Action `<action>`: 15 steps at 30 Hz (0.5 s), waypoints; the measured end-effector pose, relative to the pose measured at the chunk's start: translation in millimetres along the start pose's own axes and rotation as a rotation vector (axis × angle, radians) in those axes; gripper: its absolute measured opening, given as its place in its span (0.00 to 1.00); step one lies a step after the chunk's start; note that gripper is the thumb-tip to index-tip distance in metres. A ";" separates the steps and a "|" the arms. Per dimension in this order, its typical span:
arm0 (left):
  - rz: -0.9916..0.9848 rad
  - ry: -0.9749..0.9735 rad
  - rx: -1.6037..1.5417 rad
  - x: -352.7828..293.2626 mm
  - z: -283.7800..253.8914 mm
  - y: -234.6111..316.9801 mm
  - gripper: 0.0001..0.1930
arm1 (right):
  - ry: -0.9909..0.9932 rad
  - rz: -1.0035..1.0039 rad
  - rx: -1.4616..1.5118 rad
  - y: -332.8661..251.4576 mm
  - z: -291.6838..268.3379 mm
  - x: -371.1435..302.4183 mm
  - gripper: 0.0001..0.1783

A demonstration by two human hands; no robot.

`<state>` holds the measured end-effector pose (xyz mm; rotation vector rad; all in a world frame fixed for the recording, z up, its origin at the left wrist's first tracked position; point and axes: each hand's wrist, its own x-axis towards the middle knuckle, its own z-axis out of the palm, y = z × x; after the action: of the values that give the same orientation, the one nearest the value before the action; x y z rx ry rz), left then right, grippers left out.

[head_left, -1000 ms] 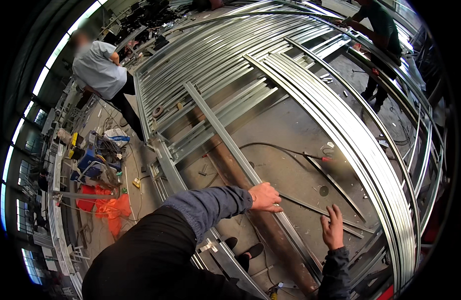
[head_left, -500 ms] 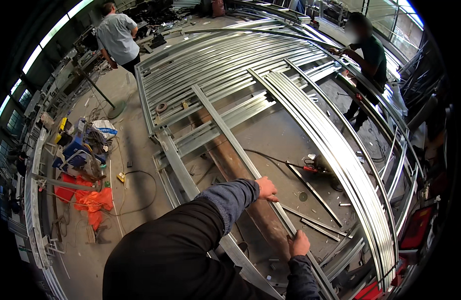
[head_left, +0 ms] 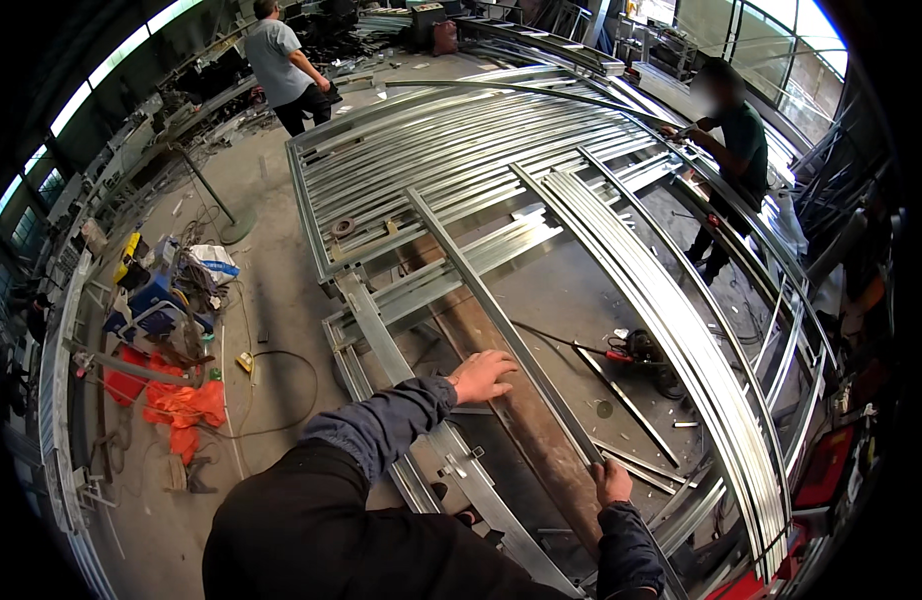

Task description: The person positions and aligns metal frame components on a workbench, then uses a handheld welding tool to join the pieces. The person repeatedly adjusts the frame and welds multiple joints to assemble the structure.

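A long galvanized steel profile runs from the stack of profiles toward my lower right. My right hand is closed round its near part. My left hand hovers just to the left of the profile, fingers stretched out and holding nothing. Below that hand a wide brownish beam lies at a slant. Nearer to me, a broad steel rail of the frame passes beside my left forearm, with a small square metal piece on it.
Many steel profiles lie side by side at the far end; a long bundle curves down the right. A co-worker stands far right, another person far left. A power tool and offcuts lie below; orange sheeting lies left.
My left hand has let go of the profile and drawn back to the left, its fingers opening. My right hand still holds the profile. The person at far left has walked rightward.
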<state>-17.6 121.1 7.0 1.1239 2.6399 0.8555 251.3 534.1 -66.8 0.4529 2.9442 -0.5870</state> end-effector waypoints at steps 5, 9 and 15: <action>-0.227 0.187 -0.103 -91.1 -51.8 -2.3 0.25 | 0.249 -0.046 -0.026 -16.0 -16.7 11.0 0.15; -0.239 0.269 -0.090 -127.7 -72.6 4.3 0.26 | 0.136 -0.040 0.008 -54.7 -55.8 8.9 0.22; -0.055 0.430 0.129 -101.1 -104.4 17.2 0.37 | 0.087 0.033 0.090 -102.5 -107.8 -69.0 0.21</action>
<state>28.9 13.3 94.4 0.9785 3.0966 1.0281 280.3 467.3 80.0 0.5485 2.9948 -0.7160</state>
